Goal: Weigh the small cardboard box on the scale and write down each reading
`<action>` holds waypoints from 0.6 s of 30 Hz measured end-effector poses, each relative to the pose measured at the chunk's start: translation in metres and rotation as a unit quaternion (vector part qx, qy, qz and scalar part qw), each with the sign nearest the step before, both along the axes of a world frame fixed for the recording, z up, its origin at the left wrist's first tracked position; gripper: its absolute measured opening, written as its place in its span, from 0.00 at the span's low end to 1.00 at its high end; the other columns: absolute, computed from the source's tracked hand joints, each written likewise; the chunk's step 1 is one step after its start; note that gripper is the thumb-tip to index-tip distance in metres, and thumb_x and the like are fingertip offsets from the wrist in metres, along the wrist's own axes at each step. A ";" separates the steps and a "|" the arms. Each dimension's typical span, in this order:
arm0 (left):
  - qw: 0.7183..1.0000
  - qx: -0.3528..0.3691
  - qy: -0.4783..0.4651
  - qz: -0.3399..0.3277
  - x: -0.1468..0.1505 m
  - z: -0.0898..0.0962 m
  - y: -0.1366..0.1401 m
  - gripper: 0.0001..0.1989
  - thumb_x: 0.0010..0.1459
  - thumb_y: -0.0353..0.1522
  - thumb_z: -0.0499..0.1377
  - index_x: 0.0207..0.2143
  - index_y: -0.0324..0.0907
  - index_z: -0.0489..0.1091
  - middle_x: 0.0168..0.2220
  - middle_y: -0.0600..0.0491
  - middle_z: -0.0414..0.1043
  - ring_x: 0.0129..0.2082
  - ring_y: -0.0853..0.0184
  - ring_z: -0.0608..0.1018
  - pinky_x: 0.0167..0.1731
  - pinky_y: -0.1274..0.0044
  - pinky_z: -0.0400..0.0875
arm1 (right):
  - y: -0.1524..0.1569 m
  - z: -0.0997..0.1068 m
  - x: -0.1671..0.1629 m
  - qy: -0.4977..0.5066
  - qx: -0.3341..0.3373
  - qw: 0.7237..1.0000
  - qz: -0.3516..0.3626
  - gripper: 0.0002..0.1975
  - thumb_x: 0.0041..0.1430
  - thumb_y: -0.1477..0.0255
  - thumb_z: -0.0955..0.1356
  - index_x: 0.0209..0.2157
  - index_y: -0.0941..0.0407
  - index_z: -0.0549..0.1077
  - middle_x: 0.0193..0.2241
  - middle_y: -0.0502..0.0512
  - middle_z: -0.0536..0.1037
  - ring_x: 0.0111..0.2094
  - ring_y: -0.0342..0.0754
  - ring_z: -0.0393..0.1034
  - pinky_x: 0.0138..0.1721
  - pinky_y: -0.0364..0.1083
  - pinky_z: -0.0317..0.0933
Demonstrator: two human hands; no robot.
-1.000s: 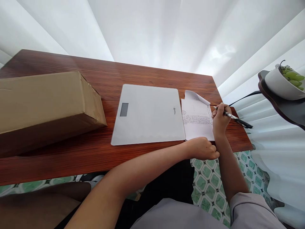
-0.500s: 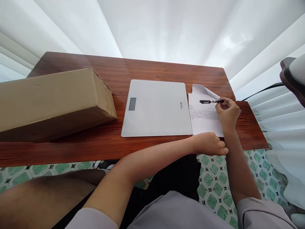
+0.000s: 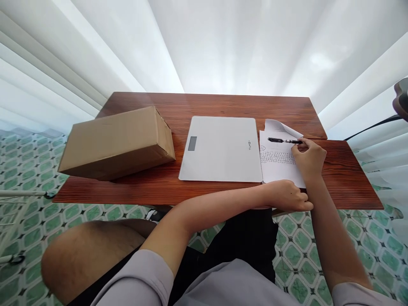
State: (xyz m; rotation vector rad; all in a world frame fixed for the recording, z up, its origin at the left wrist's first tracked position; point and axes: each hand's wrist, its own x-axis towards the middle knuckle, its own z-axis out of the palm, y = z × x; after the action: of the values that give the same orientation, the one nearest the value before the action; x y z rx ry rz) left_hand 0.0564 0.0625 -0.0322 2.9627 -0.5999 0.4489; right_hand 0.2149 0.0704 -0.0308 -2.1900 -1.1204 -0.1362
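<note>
Pen [image 3: 284, 140] one, paper [image 3: 278, 163] one.

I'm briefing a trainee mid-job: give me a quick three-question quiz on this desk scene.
1. True or false: the cardboard box sits on top of the scale.
2. What does the right hand hold? A) pen B) scissors C) cup
3. Where does the left hand rest?

Key:
1. False; the box lies beside the scale, apart from it.
2. A, a pen lying over the paper.
3. At the near edge of the table, by the paper's corner.
</note>
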 end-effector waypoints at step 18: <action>0.976 0.070 -0.171 -0.118 -0.011 -0.008 0.003 0.15 0.68 0.25 0.49 0.31 0.40 0.71 0.22 0.57 0.62 0.17 0.77 0.64 0.18 0.78 0.46 | 0.002 -0.010 -0.001 -0.002 -0.042 0.999 0.026 0.17 0.55 0.70 0.67 0.44 0.59 0.80 0.32 0.60 0.82 0.35 0.55 0.73 0.44 0.51 0.62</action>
State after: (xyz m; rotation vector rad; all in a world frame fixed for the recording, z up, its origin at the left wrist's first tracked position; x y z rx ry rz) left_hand 0.0450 0.0656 -0.0401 2.9049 -1.0443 0.9359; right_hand 0.2142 0.0723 -0.0404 -2.2329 -1.2027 -0.0720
